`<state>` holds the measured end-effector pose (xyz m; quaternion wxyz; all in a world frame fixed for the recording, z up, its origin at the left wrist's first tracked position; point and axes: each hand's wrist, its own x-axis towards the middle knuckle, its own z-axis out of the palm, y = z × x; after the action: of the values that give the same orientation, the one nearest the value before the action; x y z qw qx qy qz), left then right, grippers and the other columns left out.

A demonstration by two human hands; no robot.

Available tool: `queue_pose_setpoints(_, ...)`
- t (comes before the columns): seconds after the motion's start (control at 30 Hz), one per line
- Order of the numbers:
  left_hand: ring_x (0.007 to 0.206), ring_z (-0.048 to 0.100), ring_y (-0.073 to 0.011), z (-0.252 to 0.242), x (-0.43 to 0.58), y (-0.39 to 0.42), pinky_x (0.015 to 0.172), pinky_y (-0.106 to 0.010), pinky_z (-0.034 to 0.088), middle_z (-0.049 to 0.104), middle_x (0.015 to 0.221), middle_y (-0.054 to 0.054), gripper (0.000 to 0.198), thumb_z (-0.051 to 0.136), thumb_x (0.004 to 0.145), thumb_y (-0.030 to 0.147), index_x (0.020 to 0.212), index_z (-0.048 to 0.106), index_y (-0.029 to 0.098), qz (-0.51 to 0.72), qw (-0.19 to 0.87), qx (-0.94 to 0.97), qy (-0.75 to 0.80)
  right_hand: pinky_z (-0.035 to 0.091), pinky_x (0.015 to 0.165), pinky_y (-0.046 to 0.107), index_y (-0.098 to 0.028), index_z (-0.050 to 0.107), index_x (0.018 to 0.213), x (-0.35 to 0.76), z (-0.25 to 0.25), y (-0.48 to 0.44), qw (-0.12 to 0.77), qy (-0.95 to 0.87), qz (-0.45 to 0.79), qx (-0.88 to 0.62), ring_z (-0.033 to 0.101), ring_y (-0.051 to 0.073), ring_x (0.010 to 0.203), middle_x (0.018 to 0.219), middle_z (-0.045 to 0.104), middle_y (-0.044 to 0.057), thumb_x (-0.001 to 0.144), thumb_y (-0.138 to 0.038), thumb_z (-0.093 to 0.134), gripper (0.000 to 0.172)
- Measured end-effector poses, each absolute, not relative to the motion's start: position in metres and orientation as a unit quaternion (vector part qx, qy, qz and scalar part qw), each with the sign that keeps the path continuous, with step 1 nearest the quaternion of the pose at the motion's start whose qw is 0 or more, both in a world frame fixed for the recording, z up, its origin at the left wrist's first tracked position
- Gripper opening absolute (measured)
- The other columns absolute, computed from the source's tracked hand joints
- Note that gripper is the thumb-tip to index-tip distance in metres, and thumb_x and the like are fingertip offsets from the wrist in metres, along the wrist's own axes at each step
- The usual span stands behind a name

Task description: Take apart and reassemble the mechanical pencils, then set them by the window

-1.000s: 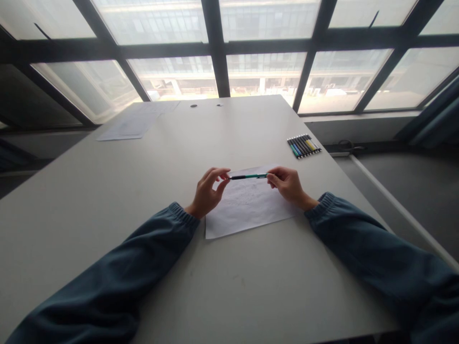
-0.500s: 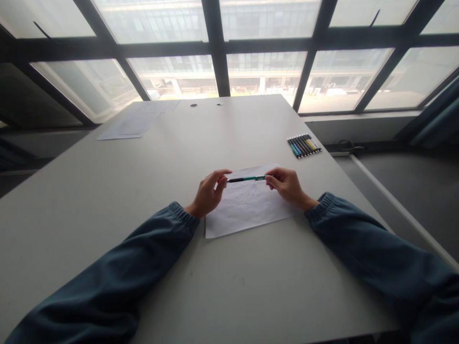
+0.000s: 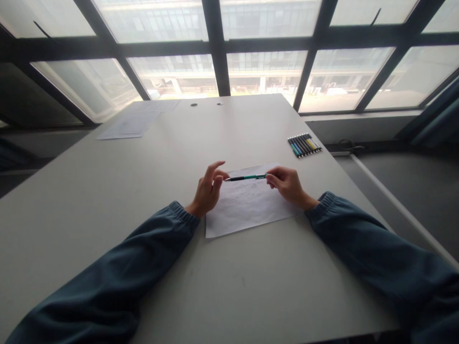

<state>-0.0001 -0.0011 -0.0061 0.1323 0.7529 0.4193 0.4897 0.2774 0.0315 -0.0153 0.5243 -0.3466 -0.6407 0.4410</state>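
Observation:
A pen [image 3: 247,177] with a green barrel and a black grip is held level above a sheet of paper [image 3: 247,215]. My right hand [image 3: 285,181] pinches its clip end between thumb and fingers. At the opposite end, the silver tip points left toward my left hand [image 3: 207,188]. That hand's index finger is raised and its thumb stands apart from the other fingers, close around the tip. Whether a finger touches the tip I cannot tell. Faint marks show on the paper, which lies flat beneath both hands.
A row of several pens [image 3: 304,145] in different colours lies at the right edge of the white table [image 3: 179,286]. More paper sheets [image 3: 127,124] lie at the far left. Two round holes [image 3: 193,104] are near the back edge, before the windows.
My left index finger has lifted off the pen's tip end and the left fingers have spread. The pen has shifted very slightly; my right hand keeps its pinch.

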Motion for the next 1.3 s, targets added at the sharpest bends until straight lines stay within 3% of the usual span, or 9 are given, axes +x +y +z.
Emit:
queue_pose_setpoints(0.1, 0.093, 0.068, -0.0172, -0.007, 0.0, 0.003, 0.078, -0.031, 0.055, 0.07, 0.107, -0.009, 0.052, 0.059, 0.097, 0.049, 0.139, 0.045, 0.02, 0.526, 0.1, 0.747, 0.394, 0.045, 0.049, 0.025, -0.016, 0.071, 0.082, 0.278, -0.016, 0.032, 0.53, -0.636, 0.434, -0.355, 0.057, 0.011, 0.051, 0.062, 0.066, 0.001, 0.081, -0.048, 0.077, 0.032)
queue_pose_setpoints(0.2, 0.095, 0.067, -0.0177, -0.007, 0.002, 0.003, 0.08, -0.032, 0.056, 0.069, 0.109, -0.009, 0.054, 0.072, 0.091, 0.037, 0.136, 0.047, 0.02, 0.519, 0.046, 0.768, 0.373, 0.045, 0.048, 0.025, -0.016, 0.071, 0.082, 0.277, -0.014, 0.032, 0.533, -0.632, 0.434, -0.357, 0.056, 0.012, 0.051, 0.062, 0.066, 0.001, 0.081, -0.048, 0.077, 0.033)
queue_pose_setpoints(0.43, 0.079, 0.067, -0.0127, -0.003, 0.004, -0.001, 0.075, -0.029, 0.055, 0.071, 0.093, -0.003, 0.041, 0.066, 0.095, 0.027, 0.132, 0.052, 0.02, 0.514, 0.026, 0.769, 0.379, 0.046, 0.048, 0.026, -0.017, 0.071, 0.081, 0.277, -0.013, 0.032, 0.527, -0.638, 0.43, -0.362, 0.056, 0.012, 0.051, 0.062, 0.066, 0.001, 0.081, -0.051, 0.077, 0.035)
queue_pose_setpoints(0.73, 0.081, 0.064, -0.0137, -0.002, 0.003, -0.003, 0.076, -0.028, 0.053, 0.068, 0.09, -0.005, 0.023, 0.055, 0.101, 0.028, 0.119, 0.063, 0.018, 0.484, 0.061, 0.787, 0.377, 0.046, 0.049, 0.025, -0.016, 0.071, 0.082, 0.278, -0.016, 0.031, 0.52, -0.644, 0.441, -0.348, 0.057, 0.011, 0.051, 0.063, 0.067, 0.001, 0.081, -0.048, 0.078, 0.033)
queue_pose_setpoints(0.97, 0.058, 0.056, -0.0101, -0.001, 0.004, -0.008, 0.064, -0.023, 0.047, 0.059, 0.066, 0.003, 0.027, 0.044, 0.105, 0.032, 0.117, 0.065, 0.018, 0.465, 0.087, 0.781, 0.409, 0.048, 0.049, 0.025, -0.016, 0.071, 0.083, 0.277, -0.013, 0.029, 0.508, -0.651, 0.446, -0.345, 0.058, 0.012, 0.051, 0.064, 0.068, 0.002, 0.078, -0.051, 0.079, 0.036)
queue_pose_setpoints(1.1, 0.051, 0.051, -0.009, -0.002, 0.003, -0.007, 0.058, -0.021, 0.042, 0.054, 0.058, 0.006, 0.028, 0.048, 0.104, 0.035, 0.118, 0.067, 0.02, 0.461, 0.107, 0.778, 0.414, 0.048, 0.049, 0.026, -0.017, 0.071, 0.083, 0.277, -0.013, 0.029, 0.511, -0.651, 0.444, -0.343, 0.058, 0.012, 0.052, 0.064, 0.068, 0.002, 0.079, -0.051, 0.079, 0.036)
queue_pose_setpoints(1.3, 0.066, 0.063, -0.0135, -0.002, 0.003, -0.003, 0.063, -0.024, 0.049, 0.072, 0.072, -0.003, 0.026, 0.06, 0.099, 0.036, 0.113, 0.075, 0.02, 0.447, 0.122, 0.787, 0.408, 0.048, 0.051, 0.026, -0.017, 0.071, 0.084, 0.279, -0.014, 0.03, 0.529, -0.645, 0.435, -0.34, 0.059, 0.012, 0.055, 0.066, 0.067, 0.002, 0.082, -0.047, 0.077, 0.031)
